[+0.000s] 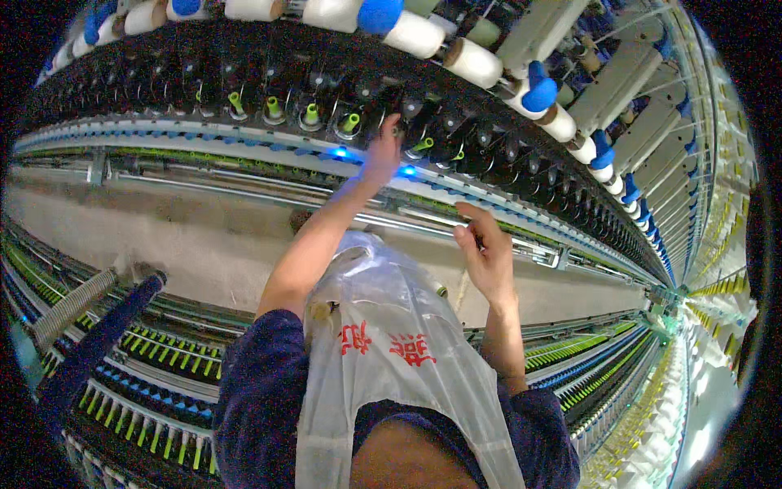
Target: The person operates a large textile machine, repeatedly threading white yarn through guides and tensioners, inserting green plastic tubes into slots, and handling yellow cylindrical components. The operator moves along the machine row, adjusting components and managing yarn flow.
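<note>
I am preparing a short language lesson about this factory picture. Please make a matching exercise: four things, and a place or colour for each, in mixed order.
Things:
1. left hand
2. right hand
3. plastic bag
4. caps on the white bobbins

Descriptions:
A. blue
B. hangs in front of the chest
C. reaches up to the black spindle row
D. raised, away from the machine

Pairs: 1-C, 2-D, 3-B, 4-A
</note>
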Action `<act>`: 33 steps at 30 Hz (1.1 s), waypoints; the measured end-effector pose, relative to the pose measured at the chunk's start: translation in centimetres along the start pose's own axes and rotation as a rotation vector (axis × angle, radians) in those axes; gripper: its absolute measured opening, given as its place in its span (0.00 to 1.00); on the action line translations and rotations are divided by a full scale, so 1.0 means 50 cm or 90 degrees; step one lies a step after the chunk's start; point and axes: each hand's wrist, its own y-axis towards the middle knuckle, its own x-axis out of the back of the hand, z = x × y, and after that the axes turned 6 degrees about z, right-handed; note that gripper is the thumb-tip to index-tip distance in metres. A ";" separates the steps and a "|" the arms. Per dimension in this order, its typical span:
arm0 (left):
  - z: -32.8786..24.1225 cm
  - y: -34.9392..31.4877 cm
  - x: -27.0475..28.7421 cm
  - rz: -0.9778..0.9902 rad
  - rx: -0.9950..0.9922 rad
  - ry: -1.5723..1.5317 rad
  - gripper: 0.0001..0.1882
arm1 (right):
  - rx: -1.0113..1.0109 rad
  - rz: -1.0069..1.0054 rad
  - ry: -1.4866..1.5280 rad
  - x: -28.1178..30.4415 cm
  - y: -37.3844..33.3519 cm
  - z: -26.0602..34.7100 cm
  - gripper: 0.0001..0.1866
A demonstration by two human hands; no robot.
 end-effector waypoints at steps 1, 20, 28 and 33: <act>-0.018 0.021 0.009 0.062 0.067 0.014 0.21 | 0.001 -0.027 0.007 -0.007 -0.003 -0.002 0.15; -0.369 -0.100 0.246 0.371 -0.027 -0.727 0.51 | -0.046 0.093 0.469 -0.005 0.006 -0.012 0.34; -0.350 -0.121 0.211 0.290 0.003 -0.504 0.55 | 0.128 -0.048 0.527 -0.010 0.079 0.066 0.07; -0.332 -0.125 0.184 0.178 -0.134 -0.226 0.53 | 0.134 -0.231 0.456 -0.068 0.088 0.051 0.06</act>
